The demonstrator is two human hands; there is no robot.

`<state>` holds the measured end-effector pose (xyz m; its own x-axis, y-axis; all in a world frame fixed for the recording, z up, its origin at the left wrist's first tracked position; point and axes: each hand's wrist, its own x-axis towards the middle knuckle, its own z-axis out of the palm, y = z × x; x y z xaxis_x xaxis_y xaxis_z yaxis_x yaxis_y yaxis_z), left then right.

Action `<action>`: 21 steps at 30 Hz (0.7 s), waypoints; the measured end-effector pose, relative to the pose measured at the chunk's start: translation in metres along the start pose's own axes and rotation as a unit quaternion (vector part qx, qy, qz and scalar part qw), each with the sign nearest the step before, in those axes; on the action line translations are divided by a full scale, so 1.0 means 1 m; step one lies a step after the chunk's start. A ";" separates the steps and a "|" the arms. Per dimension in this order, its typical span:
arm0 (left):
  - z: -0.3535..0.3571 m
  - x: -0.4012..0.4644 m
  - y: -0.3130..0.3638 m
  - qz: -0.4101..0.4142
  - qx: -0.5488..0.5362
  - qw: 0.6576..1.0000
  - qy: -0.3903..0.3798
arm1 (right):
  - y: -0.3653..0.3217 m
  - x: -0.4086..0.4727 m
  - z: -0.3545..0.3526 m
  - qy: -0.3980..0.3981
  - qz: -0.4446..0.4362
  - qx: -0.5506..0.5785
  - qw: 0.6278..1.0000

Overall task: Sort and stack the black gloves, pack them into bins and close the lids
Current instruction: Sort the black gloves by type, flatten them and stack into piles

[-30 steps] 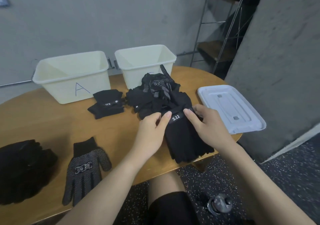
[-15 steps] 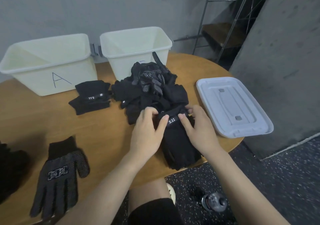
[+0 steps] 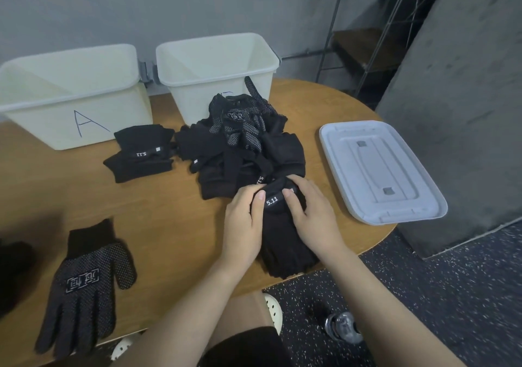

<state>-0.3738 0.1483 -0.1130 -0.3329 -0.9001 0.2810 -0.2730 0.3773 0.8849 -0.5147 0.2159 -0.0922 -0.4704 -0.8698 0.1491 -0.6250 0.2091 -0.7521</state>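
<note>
A stack of black "5.11" gloves (image 3: 285, 242) lies at the table's front edge. My left hand (image 3: 243, 222) and my right hand (image 3: 313, 217) both grip its cuff end, thumbs either side of the white label. Behind it sits a loose heap of black gloves (image 3: 243, 146), some dotted. A small folded "5.11" pile (image 3: 141, 154) lies in front of the cream bin marked A (image 3: 70, 95). A second cream bin (image 3: 217, 67) stands to that bin's right. A dotted glove (image 3: 84, 284) lies flat at front left.
A grey-white lid (image 3: 381, 171) rests upside down on the table's right edge. More black fabric (image 3: 11, 270) shows at the far left edge. A concrete pillar (image 3: 457, 98) rises to the right, a metal rack (image 3: 367, 41) behind. A bottle (image 3: 341, 327) lies on the floor.
Both hands have closed in tighter on the cuff of the front stack. The view has shifted slightly to the left and nearer.
</note>
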 end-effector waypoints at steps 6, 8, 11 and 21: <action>0.014 0.003 0.008 -0.003 -0.022 1.000 0.007 | 0.002 0.008 -0.008 -0.002 -0.001 -0.011 1.000; 0.019 0.003 0.010 -0.005 -0.029 1.000 0.004 | 0.003 0.009 -0.014 -0.001 -0.005 -0.011 1.000; 0.026 0.003 0.013 -0.004 -0.032 0.999 0.000 | 0.005 0.011 -0.024 0.008 -0.013 -0.025 1.000; 0.007 0.018 0.025 -0.002 -0.006 0.997 -0.080 | -0.014 0.012 -0.049 -0.026 0.000 -0.058 0.998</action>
<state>-0.3927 0.1428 -0.0885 -0.4714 -0.8551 0.2156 -0.2636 0.3699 0.8909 -0.5422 0.2244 -0.0489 -0.4391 -0.8914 0.1123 -0.6946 0.2576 -0.6717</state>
